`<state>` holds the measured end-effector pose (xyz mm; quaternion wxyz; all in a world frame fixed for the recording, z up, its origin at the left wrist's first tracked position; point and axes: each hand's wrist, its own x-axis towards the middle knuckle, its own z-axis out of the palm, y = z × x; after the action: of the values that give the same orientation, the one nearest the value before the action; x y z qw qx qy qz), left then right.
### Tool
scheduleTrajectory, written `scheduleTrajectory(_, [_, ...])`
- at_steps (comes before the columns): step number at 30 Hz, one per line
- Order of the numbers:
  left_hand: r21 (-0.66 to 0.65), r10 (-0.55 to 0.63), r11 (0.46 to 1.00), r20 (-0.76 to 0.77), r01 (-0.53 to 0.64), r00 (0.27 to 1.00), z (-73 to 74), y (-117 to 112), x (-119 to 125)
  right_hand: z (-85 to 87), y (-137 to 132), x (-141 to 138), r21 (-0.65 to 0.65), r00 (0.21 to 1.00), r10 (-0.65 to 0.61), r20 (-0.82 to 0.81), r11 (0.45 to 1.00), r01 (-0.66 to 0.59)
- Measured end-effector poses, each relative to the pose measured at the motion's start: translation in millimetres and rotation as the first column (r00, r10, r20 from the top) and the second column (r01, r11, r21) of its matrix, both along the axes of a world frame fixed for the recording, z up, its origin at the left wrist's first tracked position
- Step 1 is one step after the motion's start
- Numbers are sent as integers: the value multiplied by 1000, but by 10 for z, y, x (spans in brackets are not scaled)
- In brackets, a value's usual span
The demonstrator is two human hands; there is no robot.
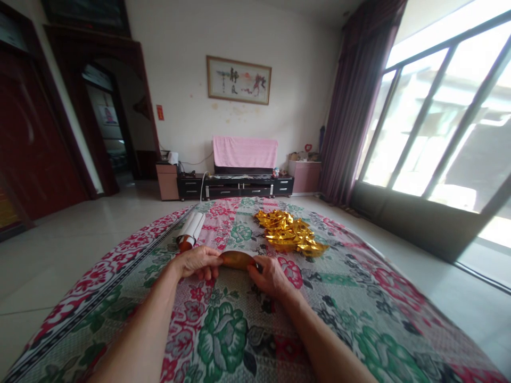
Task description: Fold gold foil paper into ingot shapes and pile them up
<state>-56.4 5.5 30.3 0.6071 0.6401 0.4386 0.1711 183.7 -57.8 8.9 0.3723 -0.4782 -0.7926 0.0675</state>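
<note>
Between my two hands is a curved sheet of gold foil paper (238, 260), held just above the flowered tablecloth. My left hand (200, 262) pinches its left end between thumb and fingers. At the other end, my right hand (269, 276) grips the sheet with its fingers curled in. Beyond the right hand lies a heap of folded gold foil pieces (289, 232), pointed and shiny. A white roll or bundle of sheets (192, 227) rests past the left hand, with an orange-brown part showing at its near end.
The patterned tablecloth (223, 338) covers a rounded table under my arms. Across the tiled floor stand a low black cabinet (239, 189) and a screen-shaped thing under a pink cloth (245, 151). Large windows (435, 122) and a purple curtain (353, 106) are at the right.
</note>
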Motion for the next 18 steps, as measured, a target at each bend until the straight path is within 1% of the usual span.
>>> scheduleTrajectory(4, [-25,27,999,-31,-28,999,-4,2,25,-49,56,-8,-25,994,-71,-85,997,69])
scheduleTrajectory(7, [-43,54,997,-63,-57,997,6,-3,60,-56,80,-24,-27,989,-95,-114,995,92])
scheduleTrajectory(11, [-29,52,998,-108,-56,993,-8,21,90,-31,94,-55,-27,984,-145,-101,989,143])
scheduleTrajectory(14, [18,46,999,-158,-44,986,-28,49,100,-33,107,-70,-31,976,-204,-79,979,202])
scheduleTrajectory(18, [56,49,998,-212,-38,976,-28,68,120,-68,124,-67,-25,973,-228,-41,974,227])
